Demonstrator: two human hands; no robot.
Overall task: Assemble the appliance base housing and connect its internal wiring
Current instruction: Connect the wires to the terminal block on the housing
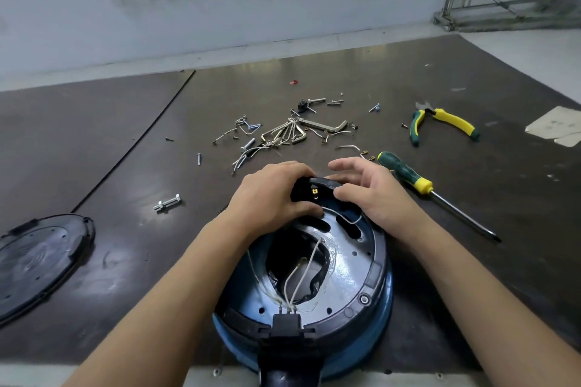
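Note:
A round blue and black appliance base housing (355, 264) lies upside down at the table's near edge, its inside exposed. White wires (301, 273) run from a black connector block (287, 322) at its near rim across a dark central opening. At the far rim sits a black curved part (317, 187) with a brass terminal. My left hand (273, 195) grips this part from the left, fingers curled over it. My right hand (371, 190) touches its right end with thumb and fingers, next to a thin white wire (349, 217).
A black round bottom cover (37, 261) lies at the left. A green and yellow screwdriver (408, 174) and pliers (440, 122) lie at the right. Hex keys, screws and wire bits (283, 132) are scattered beyond the hands. One bolt (168, 203) lies to the left.

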